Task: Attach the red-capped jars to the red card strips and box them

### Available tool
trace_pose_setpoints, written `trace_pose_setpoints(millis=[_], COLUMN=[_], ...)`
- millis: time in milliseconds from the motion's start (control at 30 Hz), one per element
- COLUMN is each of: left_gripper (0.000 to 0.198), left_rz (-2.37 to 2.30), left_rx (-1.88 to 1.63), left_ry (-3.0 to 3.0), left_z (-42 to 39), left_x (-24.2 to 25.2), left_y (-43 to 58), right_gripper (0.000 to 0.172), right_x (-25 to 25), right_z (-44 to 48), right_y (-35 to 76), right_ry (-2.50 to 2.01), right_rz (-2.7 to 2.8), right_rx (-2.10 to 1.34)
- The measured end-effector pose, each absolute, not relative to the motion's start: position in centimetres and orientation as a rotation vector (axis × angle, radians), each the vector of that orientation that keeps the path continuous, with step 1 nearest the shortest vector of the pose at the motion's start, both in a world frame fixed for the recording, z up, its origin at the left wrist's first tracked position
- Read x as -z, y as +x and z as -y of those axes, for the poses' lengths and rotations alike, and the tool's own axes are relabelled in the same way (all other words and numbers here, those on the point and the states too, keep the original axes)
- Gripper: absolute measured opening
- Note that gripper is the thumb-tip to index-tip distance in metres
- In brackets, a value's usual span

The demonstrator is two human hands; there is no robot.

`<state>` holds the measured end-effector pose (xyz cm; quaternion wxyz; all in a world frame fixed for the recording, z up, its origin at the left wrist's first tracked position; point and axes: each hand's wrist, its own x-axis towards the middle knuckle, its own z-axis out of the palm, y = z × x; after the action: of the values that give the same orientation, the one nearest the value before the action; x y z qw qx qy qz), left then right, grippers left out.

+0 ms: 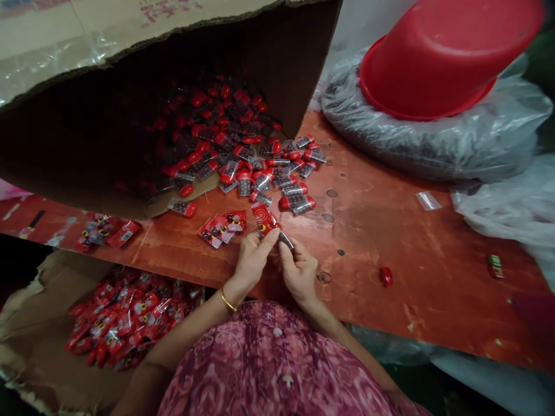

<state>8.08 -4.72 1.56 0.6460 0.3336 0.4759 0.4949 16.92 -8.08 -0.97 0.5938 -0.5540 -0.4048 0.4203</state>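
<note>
My left hand pinches a red printed foil packet at the front edge of the orange-red board table. My right hand grips a small clear tube with dark contents right against the packet's lower end. Just left of my hands lies a small stack of similar red packets. Many red-capped clear tubes spill from a cardboard carton lying on its side. Filled red packets lie heaped in a torn cardboard box below the table edge.
A red plastic basin rests tilted on a large clear bag of dark contents at the far right. A small clear sachet, a red tube cap and a small green-and-red item lie on the table.
</note>
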Motion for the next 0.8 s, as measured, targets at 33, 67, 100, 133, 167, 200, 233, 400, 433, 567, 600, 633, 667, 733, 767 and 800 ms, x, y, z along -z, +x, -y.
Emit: trace_pose_setpoints(millis=[33,67,100,133,167,200,233,400,433,567,600,633,667,733,767,800], left_gripper=[0.036,0.037,0.038,0.04,0.042,0.045,0.048,0.046,0.046,0.042,0.039,0.036,0.033,0.027,0.024,0.021], left_rz=[-1.089,-1.09,-1.085,-1.072,-1.055,-1.038,-1.021,-1.017,-1.022,-1.012,-1.01,-1.014,-1.021,-1.041,-1.049,-1.055], left_rx=[-1.137,-1.139,-1.132,-1.119,-1.106,-1.102,-1.1,-1.074,-1.071,-1.083,-1.111,-1.148,-1.179,-1.202,-1.19,-1.166], left_ry=[0.771,0.777,0.779,0.775,0.768,0.762,0.759,0.805,0.818,0.859,0.862,0.859,0.855,0.846,0.85,0.865], left_z=[4.8,4.9,5.0,5.0,5.0,5.0,5.0,5.2,5.3,5.2,5.0,4.7,4.5,4.1,4.1,4.0], left_x=[-1.5,-1.4,-1.4,-1.4,-1.5,-1.5,-1.5,-1.8,-2.0,-2.0,-1.8,-1.6,-1.5,-1.3,-1.3,-1.4], left_y=[8.1,8.1,8.1,8.0,7.9,7.9,7.8,8.2,8.2,8.1,8.0,7.9,7.8,7.8,7.9,7.9], right_gripper=[0.026,0.026,0.027,0.028,0.029,0.03,0.031,0.03,0.029,0.027,0.027,0.026,0.025,0.023,0.022,0.022], right_x=[0.9,0.8,0.7,0.7,0.7,0.7,0.7,0.9,0.9,0.9,0.9,0.9,0.9,0.9,0.8,0.8], right_z=[8.1,8.0,8.0,7.9,7.8,7.7,7.7,7.9,8.0,8.3,8.4,8.4,8.4,8.4,8.4,8.5], right_y=[16.8,16.8,16.8,16.7,16.7,16.8,16.8,16.8,16.9,17.0,17.0,17.1,17.1,17.2,17.3,17.3], right_ry=[-1.309,-1.307,-1.285,-1.247,-1.198,-1.146,-1.103,-1.109,-1.138,-1.241,-1.254,-1.262,-1.265,-1.267,-1.268,-1.27], right_rz=[0.937,0.927,0.913,0.892,0.871,0.852,0.836,0.806,0.811,0.877,0.912,0.949,0.983,1.019,1.02,1.011], right_rx=[-0.918,-0.926,-0.992,-1.089,-1.191,-1.271,-1.32,-1.268,-1.237,-1.107,-1.073,-1.041,-1.016,-0.995,-0.997,-1.0])
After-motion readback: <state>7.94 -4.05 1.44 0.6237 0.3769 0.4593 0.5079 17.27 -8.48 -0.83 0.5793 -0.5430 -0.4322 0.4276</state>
